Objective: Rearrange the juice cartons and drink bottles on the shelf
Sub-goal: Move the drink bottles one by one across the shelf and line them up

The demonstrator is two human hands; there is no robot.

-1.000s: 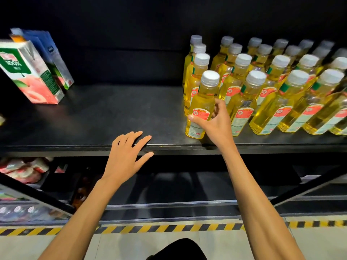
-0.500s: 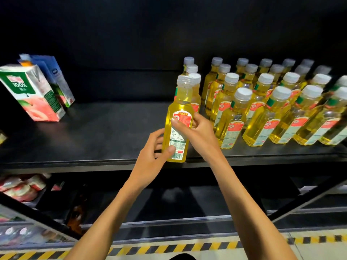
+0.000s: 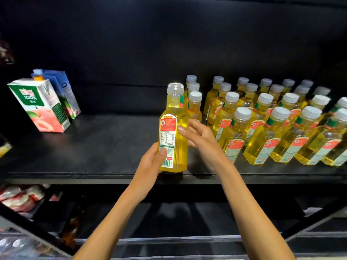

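L hand (image 3: 150, 166) grips the yellow btl (image 3: 173, 132) low down, at the front edge of the shelf (image 3: 105, 147), about mid-length: thumb across the label, fingers wrapped behind. R hand (image 3: 199, 136) is on the same btl higher up, thumb tip on its front, fingers curled round the side. Btl is upright, clear cap on top, base right at the shelf's front lip; can't tell if it touches the board. Rest of the yellow bottles (image 3: 272, 119) stand in rows on the shelf's R half, white caps. Far L on the shelf, toward the back: peach carton (image 3: 40, 106) w/ a blue carton (image 3: 64, 91) just behind it. Under the shelf's L end: red-and-white packs (image 3: 18, 199), blurry.
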